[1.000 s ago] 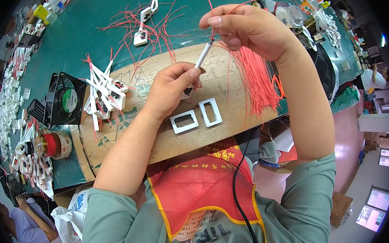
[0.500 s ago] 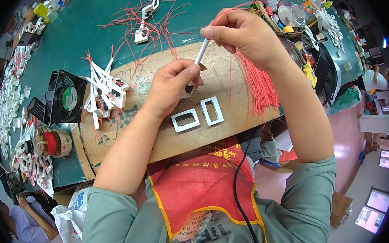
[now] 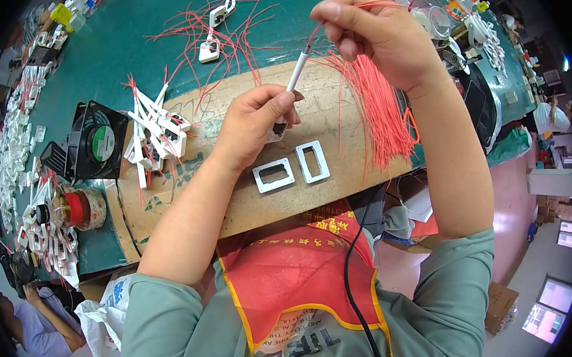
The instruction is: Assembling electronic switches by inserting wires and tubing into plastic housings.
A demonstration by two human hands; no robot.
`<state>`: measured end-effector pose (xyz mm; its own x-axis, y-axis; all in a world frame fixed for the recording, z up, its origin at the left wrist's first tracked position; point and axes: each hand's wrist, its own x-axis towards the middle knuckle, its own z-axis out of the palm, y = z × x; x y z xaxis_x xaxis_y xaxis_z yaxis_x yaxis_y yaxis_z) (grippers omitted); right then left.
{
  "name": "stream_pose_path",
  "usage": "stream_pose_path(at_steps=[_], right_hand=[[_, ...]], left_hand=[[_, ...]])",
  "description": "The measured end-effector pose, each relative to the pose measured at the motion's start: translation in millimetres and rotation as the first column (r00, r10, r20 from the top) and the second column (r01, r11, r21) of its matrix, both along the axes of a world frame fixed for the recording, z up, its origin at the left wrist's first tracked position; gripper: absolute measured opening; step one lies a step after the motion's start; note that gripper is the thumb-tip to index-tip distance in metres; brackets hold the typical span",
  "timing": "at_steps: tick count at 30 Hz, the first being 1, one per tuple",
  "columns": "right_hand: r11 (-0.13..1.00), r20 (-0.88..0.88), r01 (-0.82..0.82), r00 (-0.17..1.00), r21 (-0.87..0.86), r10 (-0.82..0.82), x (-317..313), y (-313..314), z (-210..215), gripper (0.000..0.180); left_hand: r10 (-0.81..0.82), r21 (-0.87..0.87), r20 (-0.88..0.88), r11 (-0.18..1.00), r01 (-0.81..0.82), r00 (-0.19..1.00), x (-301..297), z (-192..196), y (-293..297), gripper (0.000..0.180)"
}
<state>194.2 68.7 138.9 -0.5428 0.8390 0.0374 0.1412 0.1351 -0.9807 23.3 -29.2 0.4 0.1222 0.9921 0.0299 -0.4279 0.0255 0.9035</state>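
My left hand (image 3: 255, 124) is closed round the lower part of a thin white tube (image 3: 297, 72), which tilts up and away from me. A small white housing with a dark part shows below the fingers, mostly covered. From the tube's upper end come red wires (image 3: 314, 34). My right hand (image 3: 378, 39), above and to the right, pinches these wires between thumb and fingers. Two white rectangular frames (image 3: 312, 162) lie on the brown board just right of and below my left hand. A bundle of cut red wires (image 3: 384, 122) lies below my right hand.
On the brown board (image 3: 231, 208), a pile of white tubed parts (image 3: 156, 133) sits left, beside a black fan (image 3: 96, 142). Loose red wires and linked white pieces (image 3: 209, 50) lie farther off. A jar (image 3: 81, 209) stands at left; a person (image 3: 43, 324) sits lower left.
My right hand has moved from the tube's tip up and to the right, drawing away along the red wires, which now show above the tube. My left hand has stayed in place.
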Motion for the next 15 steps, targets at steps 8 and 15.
stream_pose_path(at_steps=[8, 15], right_hand=[[0.994, 0.092, -0.031, 0.996, 0.101, 0.021, -8.9, -3.6, 2.6, 0.028], [0.998, 0.27, 0.02, 0.963, -0.064, -0.002, -19.6, -11.3, 8.7, 0.019]], left_hand=[[-0.019, -0.052, 0.011, 0.998, 0.019, 1.0, -1.5, 1.9, 0.1, 0.024], [-0.029, -0.074, 0.074, 0.997, 0.034, 0.997, 0.0, 1.2, 1.2, 0.025]])
